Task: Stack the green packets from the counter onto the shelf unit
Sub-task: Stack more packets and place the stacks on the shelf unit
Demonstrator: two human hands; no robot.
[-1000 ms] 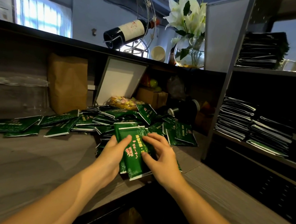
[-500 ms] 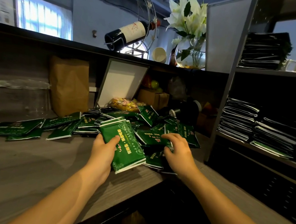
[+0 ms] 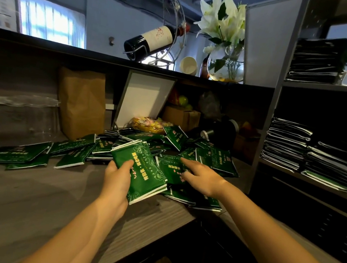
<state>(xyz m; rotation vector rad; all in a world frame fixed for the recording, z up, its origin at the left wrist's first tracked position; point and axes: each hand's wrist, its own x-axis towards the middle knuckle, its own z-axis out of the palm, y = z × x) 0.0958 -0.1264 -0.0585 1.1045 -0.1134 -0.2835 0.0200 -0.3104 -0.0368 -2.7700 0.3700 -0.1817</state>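
packets [image 3: 143, 172] gripped in left hand [image 3: 116, 182] (thumb on top); right hand [image 3: 201, 177], flat, touches pile [image 3: 221, 161].

A packet stack [image 3: 148, 167] is gripped by the left hand [image 3: 117, 181]; loose packets [image 3: 221, 162] are touched by the right hand [image 3: 203, 177].

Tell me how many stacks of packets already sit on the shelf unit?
3. An upper stack on the top shelf; on the shelf below, side by side, a left stack and a right stack. More may hide in the dark far right.
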